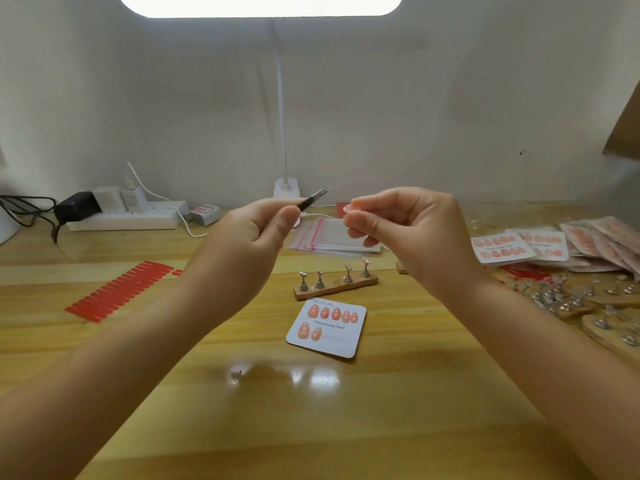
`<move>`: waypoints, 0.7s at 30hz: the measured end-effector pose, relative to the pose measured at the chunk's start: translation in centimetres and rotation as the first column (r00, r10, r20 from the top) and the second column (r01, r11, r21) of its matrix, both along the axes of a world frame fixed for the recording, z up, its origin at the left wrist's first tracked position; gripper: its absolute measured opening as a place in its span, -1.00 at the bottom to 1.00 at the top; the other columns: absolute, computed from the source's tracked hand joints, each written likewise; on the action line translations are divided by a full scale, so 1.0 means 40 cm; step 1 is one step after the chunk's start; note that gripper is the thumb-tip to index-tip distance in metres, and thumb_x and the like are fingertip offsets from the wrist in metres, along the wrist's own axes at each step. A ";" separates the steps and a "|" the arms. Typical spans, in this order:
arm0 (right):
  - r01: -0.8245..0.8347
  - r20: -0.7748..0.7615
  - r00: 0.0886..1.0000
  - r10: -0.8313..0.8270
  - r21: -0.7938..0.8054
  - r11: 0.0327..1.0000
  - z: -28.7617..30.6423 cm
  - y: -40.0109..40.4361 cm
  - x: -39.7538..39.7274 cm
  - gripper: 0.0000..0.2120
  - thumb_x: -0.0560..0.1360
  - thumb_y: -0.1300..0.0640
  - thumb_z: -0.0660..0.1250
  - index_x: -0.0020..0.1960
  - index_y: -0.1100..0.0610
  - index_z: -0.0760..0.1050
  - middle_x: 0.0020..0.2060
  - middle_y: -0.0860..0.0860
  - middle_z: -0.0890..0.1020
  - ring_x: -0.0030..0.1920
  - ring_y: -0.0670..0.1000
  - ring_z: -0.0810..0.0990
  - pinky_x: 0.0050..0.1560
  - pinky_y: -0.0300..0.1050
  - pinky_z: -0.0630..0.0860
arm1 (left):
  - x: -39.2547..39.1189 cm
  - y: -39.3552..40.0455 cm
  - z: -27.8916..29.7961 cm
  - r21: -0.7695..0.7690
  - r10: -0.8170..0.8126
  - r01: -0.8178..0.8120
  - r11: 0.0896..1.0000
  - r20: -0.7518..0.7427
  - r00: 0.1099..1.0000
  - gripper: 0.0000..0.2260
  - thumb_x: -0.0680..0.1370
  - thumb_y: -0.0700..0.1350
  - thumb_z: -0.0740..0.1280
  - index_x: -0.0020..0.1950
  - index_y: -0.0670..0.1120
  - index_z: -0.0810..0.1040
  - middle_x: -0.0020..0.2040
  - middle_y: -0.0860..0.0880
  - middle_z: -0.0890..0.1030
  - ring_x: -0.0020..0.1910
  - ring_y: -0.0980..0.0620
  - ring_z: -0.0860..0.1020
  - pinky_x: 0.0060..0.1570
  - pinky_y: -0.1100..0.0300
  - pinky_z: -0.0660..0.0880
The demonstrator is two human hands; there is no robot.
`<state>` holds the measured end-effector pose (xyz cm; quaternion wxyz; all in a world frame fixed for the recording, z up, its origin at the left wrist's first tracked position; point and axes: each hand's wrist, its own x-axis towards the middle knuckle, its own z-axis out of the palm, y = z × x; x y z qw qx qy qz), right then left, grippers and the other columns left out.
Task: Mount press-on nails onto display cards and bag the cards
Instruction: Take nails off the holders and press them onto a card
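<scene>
Both hands raised above the counter (138, 358), facing each other, a small gap between them.

Left hand (254, 225): fingers curled, thumb and forefinger pinching dark tweezers (313, 197). Tips angle up and toward the right hand. Something small and pale may sit at the tips; too blurred to tell.

Right hand (405, 223): fingers curled in, fingertips (360, 221) bunched at the thumb, pinching a small pale nail (347, 210) at the edge nearest the tweezers. Nail is mostly hidden by the fingers.

Below and between the two hands, on the counter: a white display card (327, 327) printed "Handmade Nail". Five pink nails in its upper row, two at the left of the lower row; rest of that row bare.

Just beyond the card, under the gap between the hands: a wooden strip (336, 287) with four small metal stands. The one nearest the right hand carries a pinkish nail; the other three look bare.

Behind the hands: a stack of clear zip bags (329, 237) with red seal lines, partly covered by both hands.

Beyond the right hand, toward the counter's edge: finished cards (504, 249) and bagged cards overlapping in a pile; nearer the person, a heap of loose metal stands (561, 299) on wooden strips.

Outside the left forearm: a red sheet of adhesive tabs (121, 292) lying flat. Farther back, a white power strip (128, 218) with plugs. A white lamp (282, 98) stands behind the hands, its lit head overhead.
</scene>
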<state>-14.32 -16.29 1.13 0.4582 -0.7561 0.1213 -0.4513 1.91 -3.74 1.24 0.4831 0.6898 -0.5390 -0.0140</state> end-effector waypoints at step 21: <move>0.132 0.091 0.989 -0.114 -0.226 0.965 0.020 0.039 0.003 -0.79 0.39 0.15 0.50 0.02 0.11 0.65 -0.19 -0.10 0.70 -0.20 -0.15 0.68 -0.07 -0.18 0.62 | -0.053 0.028 0.013 -0.138 0.041 -0.001 0.990 0.291 0.956 -0.76 0.55 -0.12 0.34 0.22 0.03 0.60 -0.23 0.20 0.59 -0.47 0.25 0.46 -0.42 0.53 0.31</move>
